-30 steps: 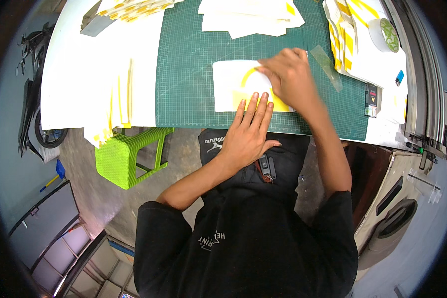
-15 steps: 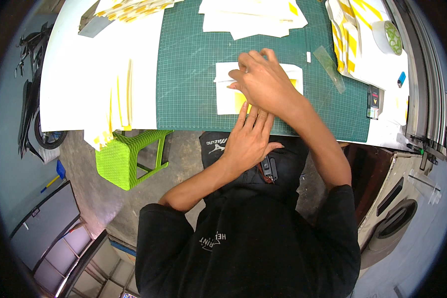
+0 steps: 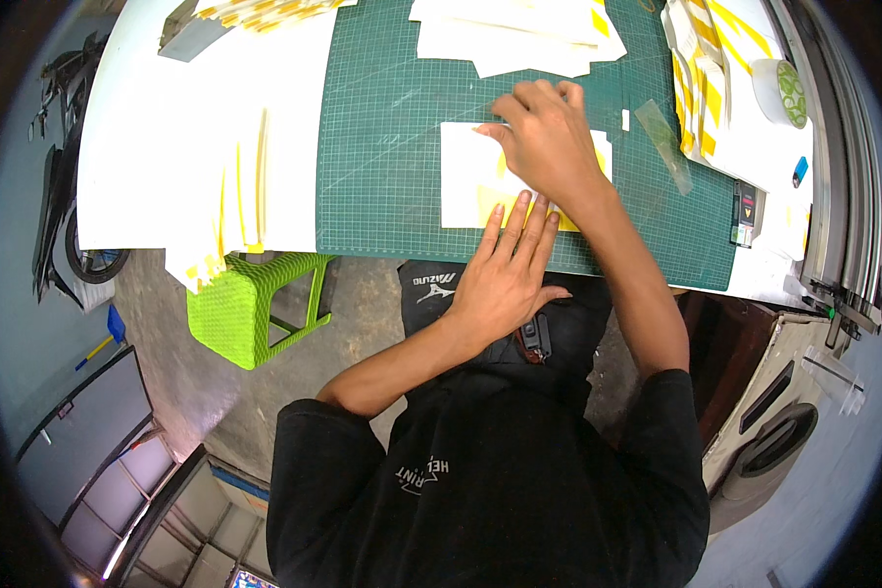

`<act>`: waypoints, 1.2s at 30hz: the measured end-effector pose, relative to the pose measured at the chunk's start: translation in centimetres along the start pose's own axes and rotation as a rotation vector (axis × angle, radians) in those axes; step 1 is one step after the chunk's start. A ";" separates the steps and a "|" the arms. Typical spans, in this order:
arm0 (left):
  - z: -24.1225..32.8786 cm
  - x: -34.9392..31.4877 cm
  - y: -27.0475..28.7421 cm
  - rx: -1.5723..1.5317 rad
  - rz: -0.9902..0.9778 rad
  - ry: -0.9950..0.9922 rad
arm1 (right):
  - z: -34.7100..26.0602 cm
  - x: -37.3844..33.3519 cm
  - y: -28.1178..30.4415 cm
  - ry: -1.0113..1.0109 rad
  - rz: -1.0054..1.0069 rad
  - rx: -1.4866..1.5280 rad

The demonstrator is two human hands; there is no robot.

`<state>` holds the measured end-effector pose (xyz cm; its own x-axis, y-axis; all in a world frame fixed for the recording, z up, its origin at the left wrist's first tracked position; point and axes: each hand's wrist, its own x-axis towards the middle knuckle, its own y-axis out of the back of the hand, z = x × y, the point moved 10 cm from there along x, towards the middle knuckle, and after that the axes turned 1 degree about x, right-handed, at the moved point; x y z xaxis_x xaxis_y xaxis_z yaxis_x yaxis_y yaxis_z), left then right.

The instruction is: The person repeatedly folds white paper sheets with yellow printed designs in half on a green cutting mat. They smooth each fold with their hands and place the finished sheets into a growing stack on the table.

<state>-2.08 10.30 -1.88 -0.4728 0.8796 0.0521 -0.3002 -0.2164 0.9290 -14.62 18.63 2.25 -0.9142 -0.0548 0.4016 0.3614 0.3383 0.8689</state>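
Note:
A white paper piece with yellow printed areas lies on the green cutting mat in front of me. My left hand rests flat near its near edge, fingers stretched onto the paper and thumb out to the right. Over the far part of the same paper is my right hand, its fingers curled and its thumb pointing left. Those fingertips are partly hidden, and I cannot make out what they hold, if anything. Both hands cover some of the paper.
More white sheets lie at the mat's far side. Yellow-and-white paper stacks stand left and right. A tape roll, blue lighter, small dark box and clear strip lie right. A green stool stands below.
The raised white fold along the paper's far side no longer shows; the paper looks flatter. My right hand has moved slightly away and right, and the left fingers are more spread.

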 end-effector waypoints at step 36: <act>-10.4 2.3 4.8 0.170 0.032 0.224 | -4.0 -3.8 0.8 0.010 0.000 0.000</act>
<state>-13.23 6.92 -1.12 -0.6571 0.7536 0.0180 -0.1477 -0.1522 0.9773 -10.06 15.33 2.61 -0.9124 -0.0639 0.4044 0.3613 0.3387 0.8687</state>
